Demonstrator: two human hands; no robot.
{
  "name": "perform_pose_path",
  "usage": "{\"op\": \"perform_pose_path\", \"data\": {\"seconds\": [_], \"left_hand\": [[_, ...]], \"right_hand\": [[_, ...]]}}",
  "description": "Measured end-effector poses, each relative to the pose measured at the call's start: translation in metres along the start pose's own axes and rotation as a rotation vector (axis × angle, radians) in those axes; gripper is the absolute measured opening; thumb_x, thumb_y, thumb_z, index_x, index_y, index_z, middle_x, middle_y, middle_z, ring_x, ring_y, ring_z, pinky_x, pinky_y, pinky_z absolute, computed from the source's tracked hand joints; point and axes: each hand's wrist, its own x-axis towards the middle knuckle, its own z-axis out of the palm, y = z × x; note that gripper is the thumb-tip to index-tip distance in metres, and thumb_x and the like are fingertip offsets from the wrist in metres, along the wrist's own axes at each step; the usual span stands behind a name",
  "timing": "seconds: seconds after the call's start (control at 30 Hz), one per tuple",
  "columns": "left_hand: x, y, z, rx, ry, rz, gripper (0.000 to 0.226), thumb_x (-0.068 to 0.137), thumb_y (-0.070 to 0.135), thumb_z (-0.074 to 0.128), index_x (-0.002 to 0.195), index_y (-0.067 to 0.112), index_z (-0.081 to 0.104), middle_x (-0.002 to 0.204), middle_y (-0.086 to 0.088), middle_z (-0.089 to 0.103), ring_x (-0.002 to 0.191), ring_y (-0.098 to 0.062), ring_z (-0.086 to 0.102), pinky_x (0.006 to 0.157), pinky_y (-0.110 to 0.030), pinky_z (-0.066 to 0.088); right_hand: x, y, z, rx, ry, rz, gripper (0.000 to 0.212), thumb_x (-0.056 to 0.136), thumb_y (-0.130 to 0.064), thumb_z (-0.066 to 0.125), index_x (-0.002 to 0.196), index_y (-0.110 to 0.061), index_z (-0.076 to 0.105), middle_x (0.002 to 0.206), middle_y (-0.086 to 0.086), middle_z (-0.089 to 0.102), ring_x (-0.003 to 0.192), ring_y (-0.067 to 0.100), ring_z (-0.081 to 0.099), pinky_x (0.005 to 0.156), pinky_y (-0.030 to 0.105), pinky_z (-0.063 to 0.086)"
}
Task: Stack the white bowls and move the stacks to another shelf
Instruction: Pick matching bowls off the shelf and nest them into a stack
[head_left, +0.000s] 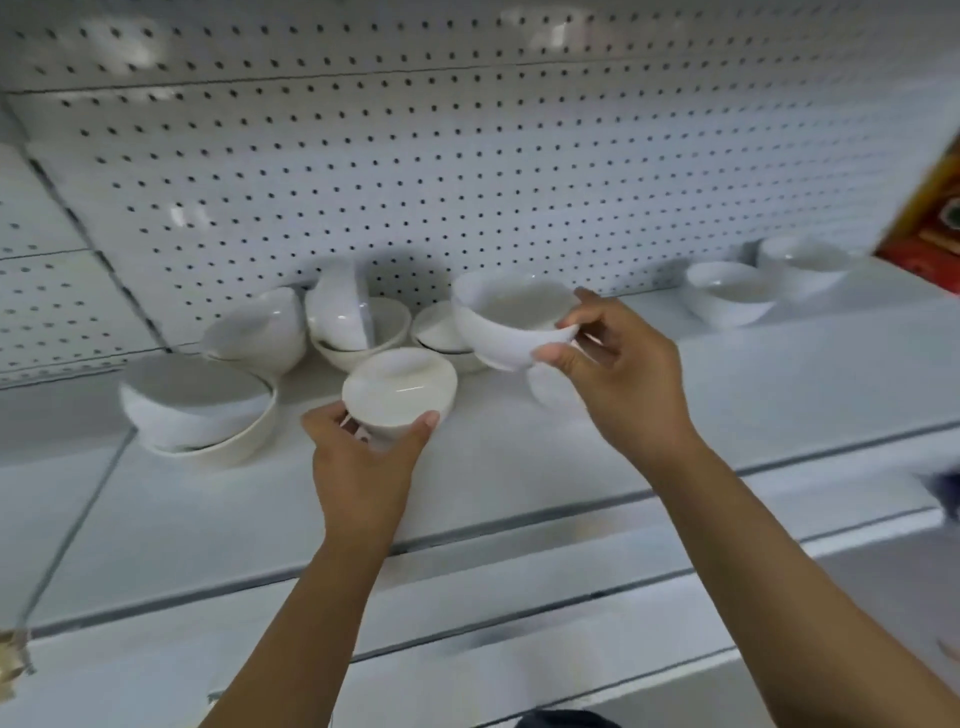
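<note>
Bright, even white light, probably from overhead, fills the frame. Glare patches sit on the pegboard (467, 182) near the top. A soft grey shadow falls behind the bowls (358, 322). Motion blur smears the right edge, and wide-angle distortion bends the shelf (727, 389) lines.

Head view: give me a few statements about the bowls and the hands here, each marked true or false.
1. The left hand and the right hand each hold a white bowl. True.
2. The right hand's bowl is nested in the left hand's bowl. False: the two are apart and not touching.
3. On the shelf, two more bowls sit to the right of the right hand. True.
4. The back panel behind the bowls has no holes. False: it is white and dotted with holes all over.
</note>
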Motion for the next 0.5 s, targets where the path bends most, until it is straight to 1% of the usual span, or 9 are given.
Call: {"op": "perform_pose_path", "data": {"seconds": [0.07,0.13,0.17,0.23,0.3,0.33,0.43,0.5], "left_hand": [[-0.007,0.003,0.007,-0.016,0.014,0.010,0.087,0.070,0.040,0.096,0.133,0.015,0.041,0.127,0.003,0.056,0.118,-0.021,0.061,0.094,-0.031,0.053],[-0.016,0.005,0.010,-0.063,0.002,0.024,0.090,0.069,0.037,0.097,0.137,0.015,0.043,0.132,0.004,0.055,0.121,-0.019,0.059,0.101,-0.034,0.054],[-0.019,0.005,0.011,-0.078,-0.017,0.040,0.091,0.068,0.037,0.097,0.139,0.016,0.045,0.136,0.004,0.053,0.121,-0.017,0.059,0.102,-0.034,0.055],[-0.021,0.003,0.013,-0.069,-0.079,0.078,0.092,0.066,0.040,0.097,0.141,0.018,0.049,0.139,0.006,0.049,0.120,-0.014,0.058,0.099,-0.031,0.055],[-0.021,0.003,0.013,-0.032,-0.163,0.092,0.094,0.065,0.043,0.097,0.144,0.022,0.050,0.137,0.009,0.043,0.117,-0.014,0.058,0.097,-0.029,0.053],[-0.021,0.003,0.013,-0.018,-0.204,0.093,0.095,0.066,0.044,0.096,0.145,0.025,0.048,0.135,0.010,0.041,0.118,-0.015,0.057,0.097,-0.030,0.052],[-0.020,0.002,0.011,0.008,-0.281,0.102,0.094,0.067,0.047,0.094,0.147,0.029,0.046,0.135,0.013,0.040,0.124,-0.017,0.056,0.104,-0.038,0.053],[-0.019,0.001,0.011,-0.002,-0.307,0.100,0.092,0.069,0.047,0.092,0.146,0.031,0.045,0.137,0.015,0.044,0.127,-0.017,0.055,0.106,-0.041,0.053]], "right_hand": [[-0.008,-0.001,-0.018,-0.045,0.100,0.004,0.022,0.080,-0.015,0.088,0.089,-0.024,0.069,0.100,-0.032,0.071,0.120,0.009,0.066,0.102,0.027,0.054],[-0.017,0.001,-0.034,-0.113,0.196,-0.004,0.021,0.081,-0.017,0.087,0.092,-0.020,0.070,0.098,-0.030,0.070,0.109,0.009,0.068,0.100,0.027,0.054],[-0.020,0.003,-0.041,-0.136,0.251,-0.002,0.021,0.081,-0.016,0.087,0.094,-0.018,0.070,0.098,-0.031,0.069,0.109,0.010,0.068,0.101,0.027,0.054],[-0.026,0.010,-0.056,-0.145,0.363,0.009,0.023,0.080,-0.012,0.087,0.095,-0.014,0.070,0.103,-0.030,0.068,0.116,0.013,0.067,0.102,0.025,0.053],[-0.031,0.018,-0.071,-0.150,0.457,0.052,0.024,0.079,-0.011,0.088,0.096,-0.015,0.072,0.116,-0.021,0.066,0.121,0.014,0.065,0.102,0.022,0.053],[-0.033,0.021,-0.078,-0.154,0.489,0.082,0.024,0.078,-0.012,0.088,0.095,-0.016,0.072,0.118,-0.018,0.065,0.123,0.015,0.064,0.102,0.021,0.052],[-0.036,0.033,-0.090,-0.182,0.528,0.145,0.025,0.077,-0.011,0.088,0.097,-0.011,0.074,0.115,-0.020,0.064,0.126,0.016,0.063,0.102,0.020,0.052],[-0.036,0.039,-0.091,-0.206,0.543,0.185,0.026,0.077,-0.010,0.089,0.098,-0.011,0.074,0.123,-0.011,0.063,0.127,0.014,0.061,0.105,0.025,0.052]]}}
